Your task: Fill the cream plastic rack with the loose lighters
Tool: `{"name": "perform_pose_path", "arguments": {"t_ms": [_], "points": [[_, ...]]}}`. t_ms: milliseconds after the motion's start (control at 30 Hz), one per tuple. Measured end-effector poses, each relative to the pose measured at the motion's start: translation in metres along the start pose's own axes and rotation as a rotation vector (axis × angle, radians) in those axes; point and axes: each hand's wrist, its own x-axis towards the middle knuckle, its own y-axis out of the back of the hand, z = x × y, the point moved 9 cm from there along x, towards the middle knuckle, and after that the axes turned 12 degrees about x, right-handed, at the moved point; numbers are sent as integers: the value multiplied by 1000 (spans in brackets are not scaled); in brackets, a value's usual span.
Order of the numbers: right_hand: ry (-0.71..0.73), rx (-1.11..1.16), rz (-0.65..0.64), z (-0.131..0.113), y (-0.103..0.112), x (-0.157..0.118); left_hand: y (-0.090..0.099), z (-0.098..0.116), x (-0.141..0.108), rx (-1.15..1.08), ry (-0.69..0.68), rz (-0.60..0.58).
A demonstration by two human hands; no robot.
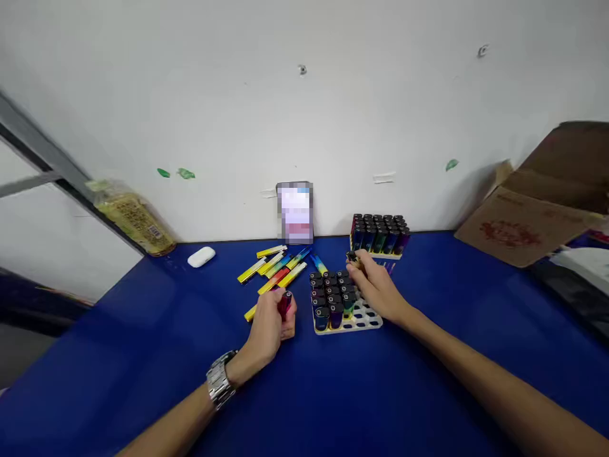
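My left hand (275,317) is closed around a pink-red lighter (285,304) with a black top, left of the near tray. Over the far right part of that tray, my right hand (375,282) pinches another black-topped lighter (353,256); its lower part is hidden by my fingers. The white tray (364,322) has oval holes. Dark, shiny lighters (335,314) stand upright in its left and middle columns, while several holes at its near right show bare. Beyond my left hand lie loose, flat yellow, white, red and blue pieces (273,279).
A second tray full of upright lighters (380,235) stands against the wall. A phone (295,212) leans there too. To the left are a white earbud case (201,256) and a yellow bag (136,219). An opened cardboard box (523,222) sits at the right.
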Motion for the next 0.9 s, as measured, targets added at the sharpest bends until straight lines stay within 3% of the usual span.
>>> {"name": "perform_pose_path", "arguments": {"t_ms": [367, 567, 700, 900], "points": [[20, -85, 13, -5, 1, 1, -2, 4, -5, -13, -10, 7], [29, -105, 18, -5, 1, 1, -5, 5, -6, 8, -37, -45], [19, -103, 19, -4, 1, 2, -8, 24, -10, 40, -200, -82], [6, -100, 22, -4, 3, 3, 14, 66, -20, 174, -512, 15]]}}
